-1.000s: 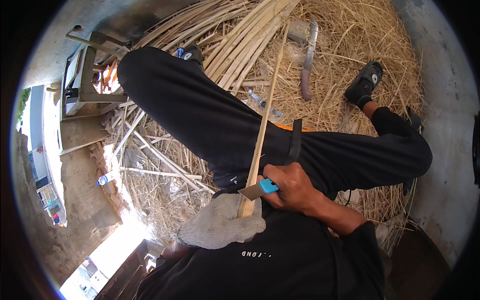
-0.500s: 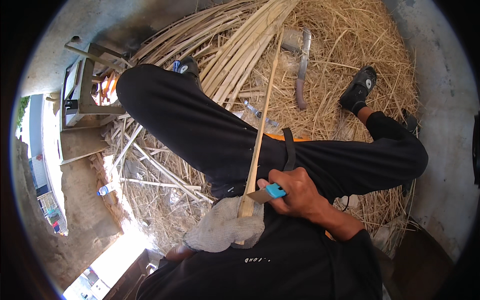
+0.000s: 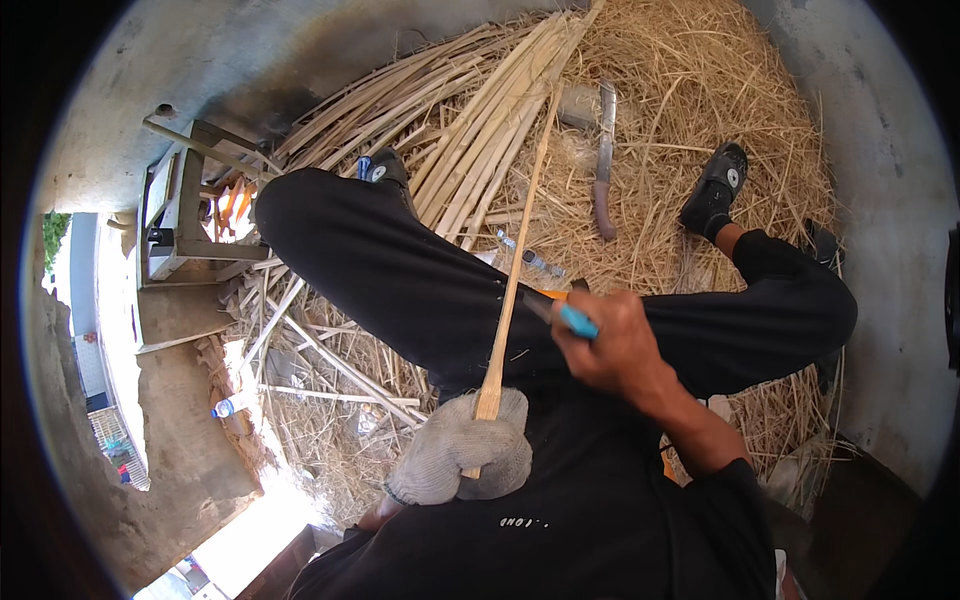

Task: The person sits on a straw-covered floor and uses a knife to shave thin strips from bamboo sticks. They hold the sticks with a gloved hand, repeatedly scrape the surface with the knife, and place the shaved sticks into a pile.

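Observation:
My left hand (image 3: 450,455), in a grey knitted glove, is closed round the near end of a long, pale strip of split bamboo or wood (image 3: 508,310). The strip slopes up and away between my legs, its far end reaching the pile of strips. My bare right hand (image 3: 620,350) grips a small knife (image 3: 577,321) with a light blue handle. Its blade, a little blurred, points left toward the strip; whether it touches the strip I cannot tell. Thin shavings lie on my dark trousers near the strip.
A fan of pale strips (image 3: 480,150) lies ahead of me. Right of it, a machete (image 3: 605,160) with a brown handle rests on straw-like shavings (image 3: 690,90). A wooden frame (image 3: 190,200) stands at left, a plastic bottle (image 3: 228,406) below it. Grey walls (image 3: 870,200) curve around.
My right hand and the knife have moved away from my body and slightly right, apart from the gloved hand. The left hand keeps its hold on the strip. The view has shifted slightly.

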### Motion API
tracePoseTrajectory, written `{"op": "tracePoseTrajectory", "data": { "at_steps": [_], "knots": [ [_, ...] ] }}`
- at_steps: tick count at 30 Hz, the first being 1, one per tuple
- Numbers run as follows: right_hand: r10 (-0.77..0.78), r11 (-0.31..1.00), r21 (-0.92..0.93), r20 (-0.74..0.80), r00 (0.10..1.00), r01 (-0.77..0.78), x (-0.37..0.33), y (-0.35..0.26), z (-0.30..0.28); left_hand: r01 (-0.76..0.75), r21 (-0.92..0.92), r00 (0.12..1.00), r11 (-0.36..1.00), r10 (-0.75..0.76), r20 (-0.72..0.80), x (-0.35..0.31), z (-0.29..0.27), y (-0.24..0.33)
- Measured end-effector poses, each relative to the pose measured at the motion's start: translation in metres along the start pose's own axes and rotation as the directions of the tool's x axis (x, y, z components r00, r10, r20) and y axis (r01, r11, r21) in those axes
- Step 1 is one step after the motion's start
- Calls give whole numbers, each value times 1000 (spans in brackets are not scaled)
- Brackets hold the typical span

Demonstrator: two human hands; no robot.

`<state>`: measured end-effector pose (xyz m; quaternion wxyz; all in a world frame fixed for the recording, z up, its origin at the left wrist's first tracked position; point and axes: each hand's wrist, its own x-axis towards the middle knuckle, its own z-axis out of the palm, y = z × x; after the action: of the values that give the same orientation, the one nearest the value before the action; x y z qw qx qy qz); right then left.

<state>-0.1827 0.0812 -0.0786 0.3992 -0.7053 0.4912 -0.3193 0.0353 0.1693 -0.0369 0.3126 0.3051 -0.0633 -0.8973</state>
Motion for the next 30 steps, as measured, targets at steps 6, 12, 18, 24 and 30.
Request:
{"op": "tracePoseTrajectory", "data": {
  "at_steps": [6, 12, 18, 24, 30],
  "knots": [
    [-94, 993, 91, 164, 982, 80, -20, -22, 33, -29, 76, 990, 997, 39, -133, -1, 10, 3],
    [-111, 976, -187, -3, 994, 109, 10, -1, 64, -134, 732, 728, 668, 568, -385, 9, 28, -12],
    [127, 928, -328, -162, 979, -175, 33, 51, 34, 304, 952, 353, -25, 931, -88, 32, 33, -47],
    [-101, 992, -72, 92, 991, 108, -18, -20, 25, 278, 907, 589, 318, 689, -422, 26, 41, -29],
    [-121, 967, -239, -148, 982, 84, 13, 35, 48, -45, 284, 953, 958, 127, -277, 14, 33, 4]
  ]
}}
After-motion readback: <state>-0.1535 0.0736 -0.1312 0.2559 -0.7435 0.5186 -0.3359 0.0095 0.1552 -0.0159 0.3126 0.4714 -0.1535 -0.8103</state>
